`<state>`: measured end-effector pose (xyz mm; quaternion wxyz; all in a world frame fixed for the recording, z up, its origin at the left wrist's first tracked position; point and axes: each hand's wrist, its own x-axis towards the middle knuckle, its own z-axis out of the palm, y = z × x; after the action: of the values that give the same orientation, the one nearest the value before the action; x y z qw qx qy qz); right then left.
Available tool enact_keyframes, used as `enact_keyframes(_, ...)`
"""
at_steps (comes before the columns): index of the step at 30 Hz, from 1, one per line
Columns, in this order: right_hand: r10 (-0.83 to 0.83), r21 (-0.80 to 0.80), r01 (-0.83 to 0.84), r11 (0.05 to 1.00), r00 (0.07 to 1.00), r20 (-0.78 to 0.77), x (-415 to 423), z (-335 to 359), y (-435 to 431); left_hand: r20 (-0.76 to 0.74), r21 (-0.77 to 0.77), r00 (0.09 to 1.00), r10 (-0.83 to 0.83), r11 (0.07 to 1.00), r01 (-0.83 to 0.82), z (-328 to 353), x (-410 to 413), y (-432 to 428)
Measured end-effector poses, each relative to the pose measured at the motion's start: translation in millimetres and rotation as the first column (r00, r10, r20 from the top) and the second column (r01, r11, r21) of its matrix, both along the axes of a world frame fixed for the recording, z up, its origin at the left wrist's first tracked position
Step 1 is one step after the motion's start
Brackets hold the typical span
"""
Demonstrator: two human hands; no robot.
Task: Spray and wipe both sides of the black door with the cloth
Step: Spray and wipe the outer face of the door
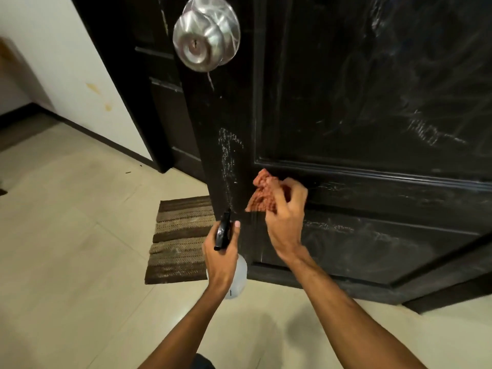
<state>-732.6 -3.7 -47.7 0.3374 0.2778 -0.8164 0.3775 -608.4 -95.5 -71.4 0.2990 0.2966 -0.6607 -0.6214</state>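
Against black door (359,102), right hand (286,217) clutching cloth (262,195), left hand (222,251) gripping spray bottle (238,278)

The black door (359,102) stands ajar, its near face a glossy dark panel with raised moulding, streaked all over with pale chalky scribbles and scuffs, thickest in a vertical run along the stile below the round silver knob (206,35). A crumpled orange-red cloth (262,194) with a waffle-like weave is bunched in the right hand (286,217) and pressed against the door at the lower left corner of the upper panel's moulding. The spray bottle (234,262), a translucent white body with a black trigger head, is gripped upright in the left hand (222,257) just beside the door's edge, nozzle toward the door.
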Motion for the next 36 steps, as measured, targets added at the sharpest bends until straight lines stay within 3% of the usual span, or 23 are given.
enact_keyframes(2,-0.078,-0.081,0.067,0.994,0.988,-0.131,-12.8,11.9,-12.3,-0.021,-0.004,0.999,0.036,0.999,-0.036,-4.7,-7.3,-12.3)
enact_keyframes(3,-0.034,-0.02,0.031,0.999,0.983,-0.18,-16.8,11.5,-21.6,-0.036,-0.019,0.998,0.053,0.998,-0.053,-8.6,-10.7,-19.4)
enact_keyframes(5,0.185,0.249,-0.127,0.96,0.956,-0.227,-18.0,-5.3,-38.7,-0.063,-0.037,0.995,0.083,0.996,-0.085,-10.3,-13.3,-29.7)
enact_keyframes(7,0.318,0.434,-0.182,0.882,0.911,-0.264,-19.1,-17.7,-45.8,-0.041,-0.008,0.992,0.116,0.993,-0.116,-18.1,-15.1,-40.3)
enact_keyframes(9,0.285,0.388,-0.145,0.91,0.9,-0.331,-25.5,-8.5,-51.4,-0.088,0.019,0.99,0.113,0.994,-0.112,-27.3,-14.6,-47.1)
enact_keyframes(12,0.118,0.154,-0.062,0.986,0.914,-0.389,-38.4,10.9,-62.6,-0.149,-0.042,0.984,0.093,0.994,-0.101,-35.7,-16.7,-53.9)
enact_keyframes(14,0.195,0.301,-0.055,0.952,0.867,-0.458,-37.0,-21.6,-66.0,-0.159,-0.027,0.982,0.1,0.994,-0.106,-51.8,-13.1,-52.2)
enact_keyframes(16,0.353,0.52,-0.068,0.852,0.807,-0.473,-42.4,-52.3,-53.9,-0.128,-0.006,0.986,0.108,0.994,-0.109,-67.5,-13.3,-52.1)
enact_keyframes(17,0.35,0.52,-0.06,0.852,0.804,-0.481,-49.0,-52.5,-44.1,-0.115,-0.005,0.988,0.105,0.994,-0.106,-69.9,-13.9,-51.5)
enact_keyframes(18,0.279,0.445,-0.029,0.895,0.814,-0.509,-55.7,-48.8,-35.1,-0.139,-0.012,0.985,0.101,0.995,-0.104,-70.0,-14.4,-50.3)
enact_keyframes(20,-0.017,0.107,0.08,0.991,0.87,-0.494,-72.1,-38.3,-14.7,-0.219,-0.053,0.974,0.057,0.996,-0.07,-78.4,-26.0,-41.9)
enact_keyframes(22,-0.228,-0.107,0.202,0.973,0.887,-0.402,-75.7,-41.4,-1.6,-0.204,-0.055,0.979,0.024,0.998,-0.037,-86.2,-37.2,-36.9)
enact_keyframes(23,-0.232,-0.059,0.231,0.971,0.856,-0.463,-74.0,-57.0,3.9,-0.223,-0.053,0.975,-0.002,0.999,-0.01,-89.7,-39.8,-29.9)
enact_keyframes(25,-0.025,0.221,0.184,0.958,0.819,-0.573,-76.8,-80.9,20.7,-0.226,-0.033,0.974,-0.027,0.999,0.02,-96.2,-45.0,-22.9)
enact_keyframes(26,-0.011,0.257,0.201,0.945,0.807,-0.59,-85.7,-78.4,35.7,-0.24,-0.033,0.97,-0.049,0.999,0.042,-94.3,-50.6,-17.2)
enact_keyframes(27,-0.106,0.173,0.246,0.954,0.814,-0.572,-93.3,-73.6,48.6,-0.264,-0.047,0.961,-0.081,0.996,0.071,-89.7,-55.1,-9.9)
enact_keyframes(29,-0.371,-0.142,0.343,0.929,0.843,-0.39,-101.9,-63.3,70.7,-0.301,-0.11,0.94,-0.158,0.985,0.13,-86.3,-70.5,8.3)
enact_keyframes(30,-0.418,-0.196,0.373,0.907,0.85,-0.32,-101.8,-61.4,74.3,-0.301,-0.13,0.935,-0.187,0.979,0.154,-85.6,-77.2,14.5)
enact_keyframes(33,-0.251,0.111,0.375,0.92,0.784,-0.568,-110.6,-78.6,89.0,-0.311,-0.208,0.913,-0.264,0.956,0.206,-82.8,-92.5,33.8)
enact_keyframes(34,-0.234,0.143,0.39,0.91,0.765,-0.6,-116.6,-78.4,101.2,-0.318,-0.219,0.905,-0.284,0.95,0.222,-84.2,-96.5,38.1)
enact_keyframes(36,-0.435,-0.098,0.437,0.894,0.795,-0.423,-125.7,-70.9,121.6,-0.332,-0.228,0.89,-0.312,0.942,0.245,-82.9,-103.6,46.2)
